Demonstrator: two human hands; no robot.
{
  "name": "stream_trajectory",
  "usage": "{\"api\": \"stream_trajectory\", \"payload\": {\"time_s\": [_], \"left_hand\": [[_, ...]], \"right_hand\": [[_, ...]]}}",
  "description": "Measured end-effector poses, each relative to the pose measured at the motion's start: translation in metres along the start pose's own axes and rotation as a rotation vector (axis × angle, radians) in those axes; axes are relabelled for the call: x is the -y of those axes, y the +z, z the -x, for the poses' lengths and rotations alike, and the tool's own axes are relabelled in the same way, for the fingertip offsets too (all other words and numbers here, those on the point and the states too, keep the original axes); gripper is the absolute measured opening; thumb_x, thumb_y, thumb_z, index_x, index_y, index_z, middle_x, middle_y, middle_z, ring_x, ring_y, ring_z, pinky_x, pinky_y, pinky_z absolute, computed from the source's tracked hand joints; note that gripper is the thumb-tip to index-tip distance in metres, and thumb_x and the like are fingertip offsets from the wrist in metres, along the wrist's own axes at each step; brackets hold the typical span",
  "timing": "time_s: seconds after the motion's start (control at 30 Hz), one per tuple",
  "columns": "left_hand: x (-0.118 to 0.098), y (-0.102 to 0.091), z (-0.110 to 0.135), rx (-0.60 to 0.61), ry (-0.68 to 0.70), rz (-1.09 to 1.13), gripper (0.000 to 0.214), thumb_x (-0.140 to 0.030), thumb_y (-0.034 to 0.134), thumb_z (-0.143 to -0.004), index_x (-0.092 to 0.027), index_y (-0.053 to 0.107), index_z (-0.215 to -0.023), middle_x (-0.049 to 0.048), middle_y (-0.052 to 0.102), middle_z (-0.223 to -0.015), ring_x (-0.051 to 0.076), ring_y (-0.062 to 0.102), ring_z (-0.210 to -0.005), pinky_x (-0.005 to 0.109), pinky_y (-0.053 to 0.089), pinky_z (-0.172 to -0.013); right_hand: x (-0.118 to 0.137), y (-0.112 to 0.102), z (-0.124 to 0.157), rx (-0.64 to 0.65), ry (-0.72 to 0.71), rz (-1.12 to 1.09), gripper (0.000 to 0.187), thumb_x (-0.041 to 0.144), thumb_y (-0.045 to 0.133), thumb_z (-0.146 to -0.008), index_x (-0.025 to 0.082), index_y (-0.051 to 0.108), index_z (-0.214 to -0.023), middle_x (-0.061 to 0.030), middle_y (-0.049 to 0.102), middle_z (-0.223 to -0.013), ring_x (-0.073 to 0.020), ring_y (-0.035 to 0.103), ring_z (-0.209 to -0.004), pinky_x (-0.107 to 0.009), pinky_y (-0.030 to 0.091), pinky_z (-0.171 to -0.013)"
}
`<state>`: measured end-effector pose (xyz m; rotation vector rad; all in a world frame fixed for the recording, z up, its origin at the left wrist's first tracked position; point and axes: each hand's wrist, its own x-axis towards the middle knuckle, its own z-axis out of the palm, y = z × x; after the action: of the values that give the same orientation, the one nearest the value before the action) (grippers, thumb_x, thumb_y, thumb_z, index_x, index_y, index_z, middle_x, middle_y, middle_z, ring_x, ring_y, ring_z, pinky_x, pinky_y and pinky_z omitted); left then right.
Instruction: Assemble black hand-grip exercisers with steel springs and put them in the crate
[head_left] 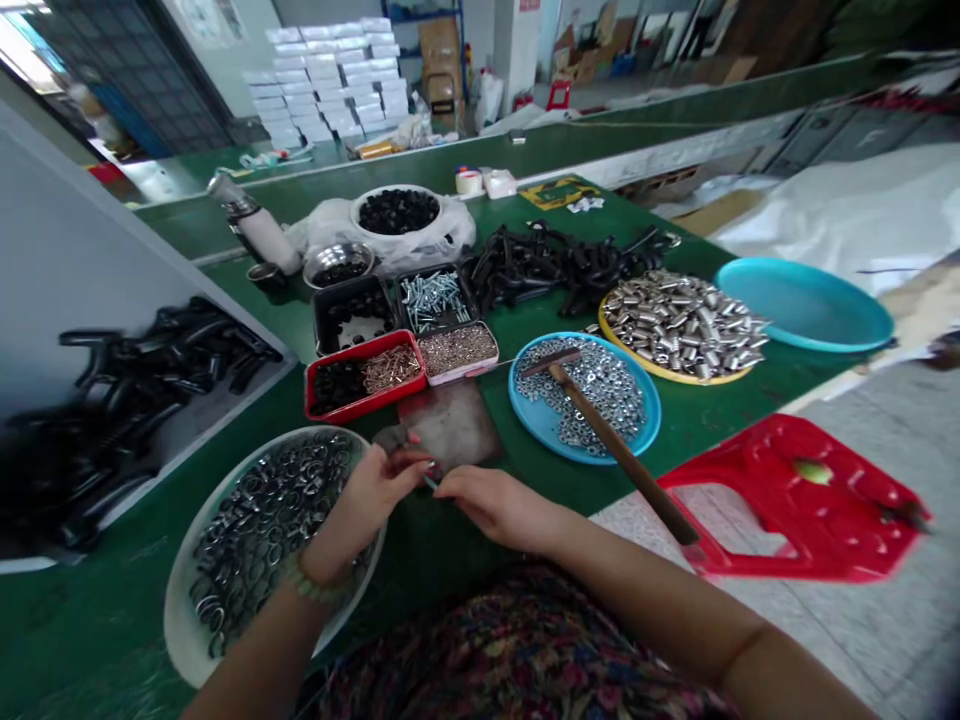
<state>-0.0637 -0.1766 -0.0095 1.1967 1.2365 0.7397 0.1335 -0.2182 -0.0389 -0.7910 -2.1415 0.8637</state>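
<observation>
My left hand (375, 490) and my right hand (487, 503) meet at the near edge of the green table (697, 415), fingertips pinched together on a small part (430, 480) too small to name. They hover just in front of a dark metal plate (450, 422). Under my left wrist lies a white bowl (187, 580) full of dark metal rings. A hammer (600, 430) rests across a blue plate (525, 410) of small nuts, to the right of my hands.
A red tray (311, 385), black trays, screws (433, 297), a yellow plate (652, 365) of metal sleeves, an empty teal plate (806, 305) and black plastic parts (562, 262) fill the table. A grey bin (45, 250) of black parts stands left. A red stool (795, 500) sits right.
</observation>
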Motion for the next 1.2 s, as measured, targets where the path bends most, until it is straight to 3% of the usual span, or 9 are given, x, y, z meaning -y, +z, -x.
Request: {"api": "stream_trajectory", "payload": {"time_s": [0.27, 0.37, 0.47, 0.6, 0.7, 0.8, 0.9, 1.1, 1.2], "left_hand": [[-0.022, 0.079, -0.035, -0.009, 0.122, 0.315, 0.045, -0.025, 0.070, -0.073, -0.020, 0.045, -0.109, 0.0008, 0.070, -0.086, 0.013, 0.066, -0.078, 0.027, 0.051, -0.078], [-0.023, 0.102, -0.040, 0.159, 0.091, 0.299, 0.049, -0.023, 0.072, -0.072, -0.020, 0.046, -0.114, 0.0016, 0.070, -0.088, 0.015, 0.067, -0.083, 0.028, 0.050, -0.081], [-0.027, 0.117, -0.052, 0.336, 0.133, 0.153, 0.042, -0.025, 0.070, -0.076, -0.021, 0.052, -0.114, 0.0043, 0.070, -0.095, 0.018, 0.066, -0.091, 0.032, 0.049, -0.087], [-0.029, 0.138, -0.095, 0.285, 0.405, -0.276, 0.011, -0.020, 0.060, -0.083, -0.018, 0.064, -0.093, 0.0091, 0.068, -0.097, 0.023, 0.062, -0.097, 0.036, 0.044, -0.093], [-0.024, 0.154, -0.127, 0.342, 0.594, -0.701, 0.016, -0.006, 0.056, -0.080, -0.018, 0.065, -0.075, 0.0110, 0.066, -0.085, 0.025, 0.058, -0.097, 0.036, 0.041, -0.092], [-0.017, 0.162, -0.137, 0.463, 0.713, -0.989, 0.020, -0.005, 0.051, -0.082, -0.016, 0.065, -0.073, 0.0139, 0.065, -0.085, 0.026, 0.057, -0.094, 0.037, 0.041, -0.086], [-0.012, 0.164, -0.133, 0.480, 0.742, -1.082, 0.021, -0.006, 0.050, -0.084, -0.015, 0.065, -0.072, 0.0156, 0.064, -0.088, 0.026, 0.058, -0.090, 0.039, 0.041, -0.084], [-0.008, 0.166, -0.132, 0.422, 0.639, -0.939, 0.022, -0.003, 0.053, -0.079, -0.015, 0.062, -0.064, 0.0129, 0.063, -0.084, 0.024, 0.060, -0.087, 0.037, 0.043, -0.084], [-0.014, 0.157, -0.127, 0.367, 0.488, -0.600, 0.015, -0.008, 0.056, -0.080, -0.015, 0.066, -0.073, 0.0111, 0.064, -0.089, 0.021, 0.062, -0.082, 0.036, 0.046, -0.084]], "right_hand": [[-0.024, -0.040, 0.044, -0.307, 0.048, 0.146, 0.053, 0.010, 0.039, -0.091, 0.025, 0.039, -0.142, -0.0090, 0.063, -0.122, -0.0169, 0.061, -0.112, -0.032, 0.052, -0.093], [-0.031, -0.052, 0.056, -0.404, 0.092, 0.183, 0.053, 0.010, 0.039, -0.091, 0.026, 0.040, -0.142, -0.0088, 0.062, -0.125, -0.0181, 0.061, -0.113, -0.035, 0.052, -0.094], [-0.040, -0.066, 0.067, -0.466, 0.133, 0.168, 0.044, 0.011, 0.041, -0.090, 0.025, 0.053, -0.130, -0.0084, 0.066, -0.116, -0.0190, 0.063, -0.107, -0.037, 0.054, -0.091], [-0.056, -0.092, 0.087, -0.655, 0.331, 0.021, 0.026, 0.020, 0.048, -0.091, 0.024, 0.058, -0.115, -0.0060, 0.070, -0.097, -0.0174, 0.069, -0.088, -0.035, 0.057, -0.081], [-0.064, -0.108, 0.098, -0.833, 0.402, -0.124, 0.021, 0.026, 0.054, -0.090, 0.023, 0.058, -0.110, -0.0043, 0.069, -0.094, -0.0169, 0.070, -0.084, -0.035, 0.057, -0.080], [-0.063, -0.110, 0.099, -0.884, 0.398, -0.223, 0.020, 0.028, 0.059, -0.087, 0.024, 0.058, -0.106, -0.0029, 0.068, -0.092, -0.0162, 0.070, -0.083, -0.035, 0.056, -0.081], [-0.056, -0.098, 0.093, -0.850, 0.412, -0.313, 0.020, 0.033, 0.059, -0.087, 0.024, 0.058, -0.105, -0.0033, 0.069, -0.092, -0.0167, 0.071, -0.081, -0.036, 0.057, -0.079], [-0.043, -0.078, 0.079, -0.772, 0.436, -0.400, 0.023, 0.038, 0.059, -0.086, 0.024, 0.058, -0.104, -0.0054, 0.069, -0.095, -0.0182, 0.071, -0.082, -0.038, 0.059, -0.078], [-0.035, -0.077, 0.078, -0.784, 0.410, -0.416, 0.021, 0.037, 0.061, -0.086, 0.025, 0.058, -0.103, -0.0048, 0.069, -0.095, -0.0185, 0.070, -0.083, -0.038, 0.059, -0.079]]}}
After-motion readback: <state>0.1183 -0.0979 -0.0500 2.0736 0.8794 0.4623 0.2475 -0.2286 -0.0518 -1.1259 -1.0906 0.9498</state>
